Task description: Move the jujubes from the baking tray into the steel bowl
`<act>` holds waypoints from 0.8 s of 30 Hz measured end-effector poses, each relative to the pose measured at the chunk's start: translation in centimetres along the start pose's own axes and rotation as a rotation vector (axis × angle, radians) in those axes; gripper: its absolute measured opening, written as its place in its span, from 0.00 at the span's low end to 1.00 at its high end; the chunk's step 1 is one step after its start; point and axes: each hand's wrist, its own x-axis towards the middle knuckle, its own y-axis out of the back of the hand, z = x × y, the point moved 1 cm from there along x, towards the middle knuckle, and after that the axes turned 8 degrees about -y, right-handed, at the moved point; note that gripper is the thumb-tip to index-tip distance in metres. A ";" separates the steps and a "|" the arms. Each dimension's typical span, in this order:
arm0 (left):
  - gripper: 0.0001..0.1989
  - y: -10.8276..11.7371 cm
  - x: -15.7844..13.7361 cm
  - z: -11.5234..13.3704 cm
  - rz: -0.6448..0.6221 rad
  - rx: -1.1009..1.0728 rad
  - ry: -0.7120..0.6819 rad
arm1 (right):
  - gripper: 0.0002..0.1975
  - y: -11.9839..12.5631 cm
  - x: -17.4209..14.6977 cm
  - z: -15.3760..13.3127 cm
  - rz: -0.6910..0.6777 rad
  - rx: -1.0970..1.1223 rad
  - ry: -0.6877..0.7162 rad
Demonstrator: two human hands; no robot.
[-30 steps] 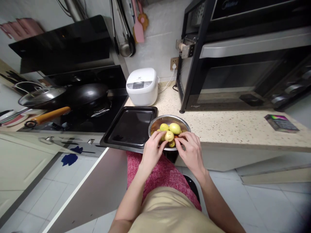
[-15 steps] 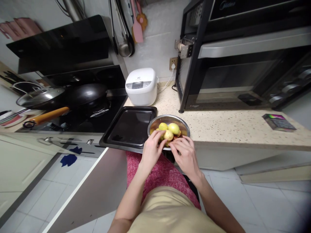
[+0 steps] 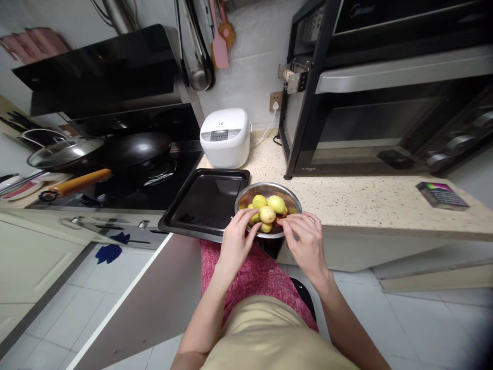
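Note:
A steel bowl (image 3: 295,205) stands near the counter's front edge. In it lie several yellow-green round fruits that look like lemons or passion fruits (image 3: 276,204), a browner, spotted potato-like one (image 3: 266,214) and something red (image 3: 278,221) that is partly hidden. My left hand (image 3: 236,244) is at the bowl's near left rim, thumb and fingers apart with nothing between them. On the right side, my right hand (image 3: 306,239) has its fingertips over the near right rim, close to the red thing, thumb and forefinger apart. Whether the fingertips touch the rim is unclear.
A black baking tray (image 3: 206,198) lies left of the bowl, overhanging the counter edge. Behind it stands a white rice cooker (image 3: 225,139). A wok (image 3: 134,149) and a lidded pan (image 3: 65,154) sit on the stove. At right are an oven (image 3: 365,123) and a small box (image 3: 442,195).
Both hands have drawn apart from the fruits in the middle of the bowl, the right one further right to the rim. The fruits at the front now show more. The bowl stays in place.

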 end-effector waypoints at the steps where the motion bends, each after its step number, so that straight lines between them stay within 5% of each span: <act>1: 0.14 0.3 -0.1 0.1 0.008 0.005 0.000 | 0.10 0.1 0.1 0.2 0.015 -0.011 0.006; 12: 0.13 3.2 -2.3 -0.8 0.048 0.075 0.044 | 0.10 2.3 0.3 0.5 0.118 -0.098 0.002; 24: 0.21 8.0 -5.0 -5.6 -0.341 0.252 0.145 | 0.12 2.7 -1.0 -0.3 0.078 -0.048 -0.086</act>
